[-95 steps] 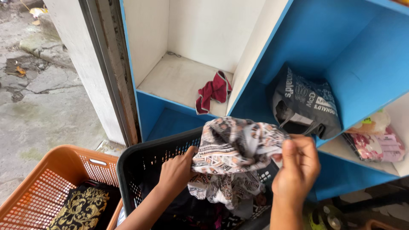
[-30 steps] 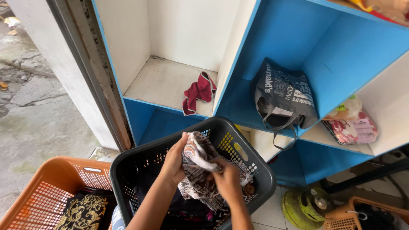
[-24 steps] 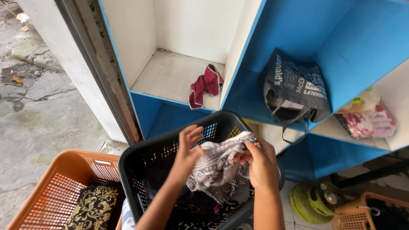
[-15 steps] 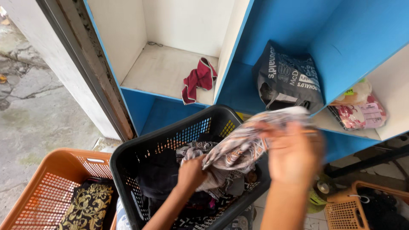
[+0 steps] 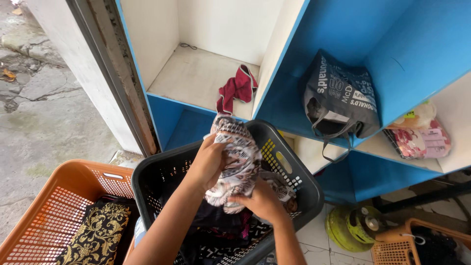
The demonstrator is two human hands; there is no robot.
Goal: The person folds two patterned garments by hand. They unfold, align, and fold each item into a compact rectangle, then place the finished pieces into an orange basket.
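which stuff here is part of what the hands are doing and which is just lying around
In hand:
left hand and right hand, both gripping the patterned cloth
black basket under it, holding more clothes

Lying about:
red garment on the white shelf
dark printed bag in the blue compartment
orange basket with black-and-gold fabric
green gas cylinder

The patterned cloth (image 5: 235, 157), spread wide a moment ago, now seems bunched between both hands over the black basket (image 5: 299, 172).

Three baskets (image 5: 289, 167), two hands (image 5: 211, 162), one bag (image 5: 338, 98)
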